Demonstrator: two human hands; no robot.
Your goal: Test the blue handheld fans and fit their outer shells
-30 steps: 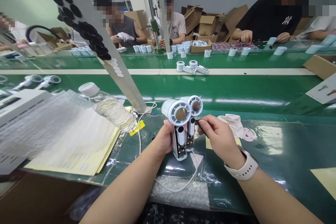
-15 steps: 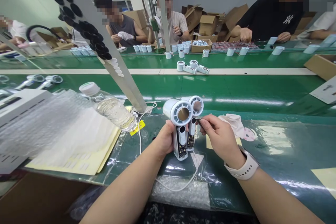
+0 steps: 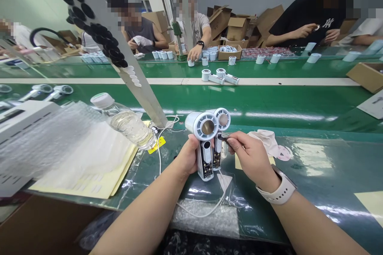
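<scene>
Your left grip (image 3: pixel 189 155) wraps the front fan (image 3: pixel 198 125), right of the bottle (image 3: pixel 127 123), thumb against the handle's left side. Fan held upright, round end towards you, circuit board bare in the handle. Rear fan (image 3: pixel 222 119) just behind it, farther right of the bottle, board also bare; cannot tell whether your left fingers hold it too. Your right grip (image 3: pixel 251 157), farther right again from the bottle, pinches a small dark piece (image 3: pixel 225 138), tip at the top of the rear fan's handle; contact unclear. White cable (image 3: pixel 160 147) on the worktop (image 3: pixel 302 191), just right of the bottle. Pale cloth (image 3: pixel 265 141) well right of the bottle.
</scene>
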